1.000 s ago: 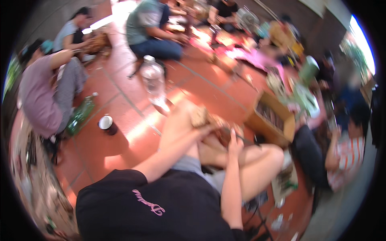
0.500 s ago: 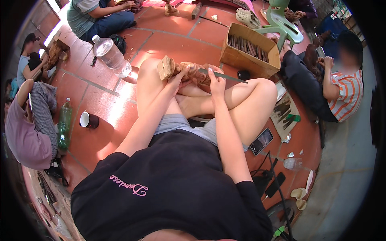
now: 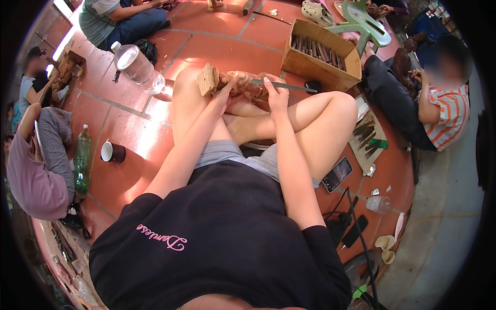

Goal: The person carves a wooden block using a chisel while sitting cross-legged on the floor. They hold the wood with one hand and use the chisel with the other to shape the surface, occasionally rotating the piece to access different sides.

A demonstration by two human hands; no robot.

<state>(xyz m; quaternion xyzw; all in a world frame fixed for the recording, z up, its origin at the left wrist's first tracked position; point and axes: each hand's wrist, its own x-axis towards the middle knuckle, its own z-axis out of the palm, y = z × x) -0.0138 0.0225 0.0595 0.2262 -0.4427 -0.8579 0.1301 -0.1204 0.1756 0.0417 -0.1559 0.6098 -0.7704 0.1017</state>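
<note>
A carved wooden figure (image 3: pixel 243 81) with a square block base (image 3: pixel 207 80) lies sideways above my crossed legs. My left hand (image 3: pixel 226 94) is closed around it near the base, so part of the carving is covered. A thin, dark flat file (image 3: pixel 294 86) lies along the figure's right part. Closed on the file is my right hand (image 3: pixel 277 94), its thumb on top; the free end points right. Exactly where the file's surface meets the wood is too small to tell.
Ahead right stands a cardboard box (image 3: pixel 323 67) of tools, beside a green plastic stool (image 3: pixel 361 26). Bottles (image 3: pixel 137 67) and a cup (image 3: pixel 113 152) stand left. Files on a cloth (image 3: pixel 366 139), a phone (image 3: pixel 337 174) and cables lie right. Other people sit around.
The whole view has shifted slightly, with the scene higher in the picture. My right hand and the file have moved a little, and the file now lies more level. Both grips are unchanged.
</note>
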